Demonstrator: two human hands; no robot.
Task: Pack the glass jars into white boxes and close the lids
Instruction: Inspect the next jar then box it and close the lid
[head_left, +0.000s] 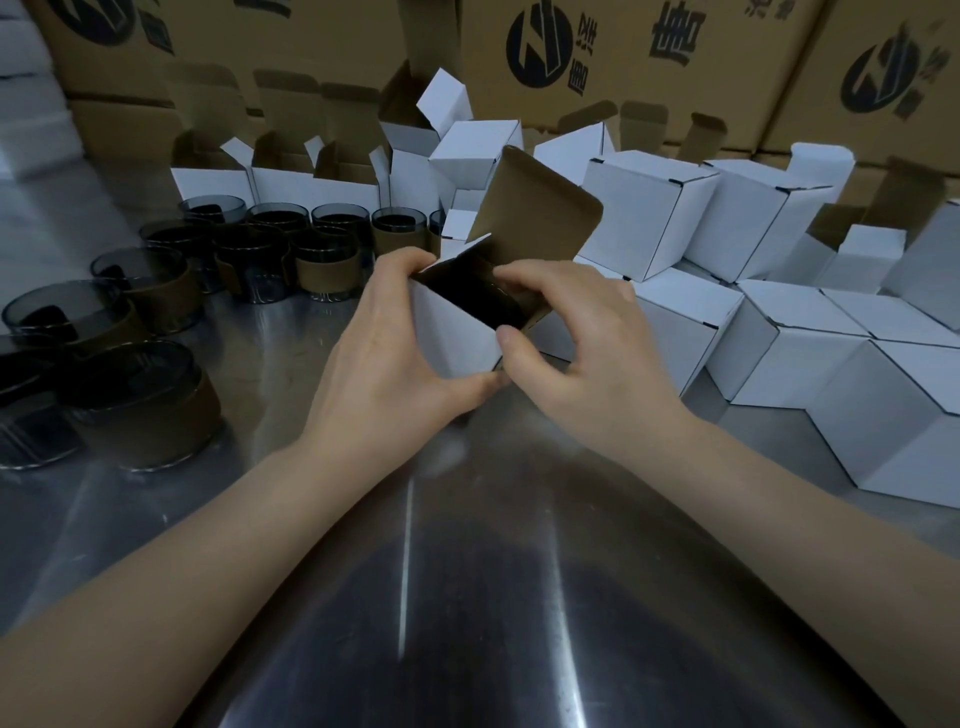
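Brushed steel tabletop fills the near ground, with both bare forearms reaching forward across it. Just beyond, a white box stands on the steel with one corner turned toward the viewer, gripped from both sides. The left hand wraps its left wall, the thumb lying along the bottom edge and the fingers hooked over the far rim. The right hand pinches the right side, thumb set on the near corner and fingers curled over a brown side flap that leans inward. The box sits directly between the two palms, touching both. Its mouth is open and the inside is dark; a faint curved glint shows there, but whether it is a jar cannot be told. The lid stands up behind the opening, brown inner face toward the viewer. To the left, glass jars of smoky tint stand in rows, each banded in brown and holding something dark. To the right, closed white boxes lie heaped and tilted. Farther back, open white boxes stand in a row with lids raised, and behind them rise brown cartons printed in black.
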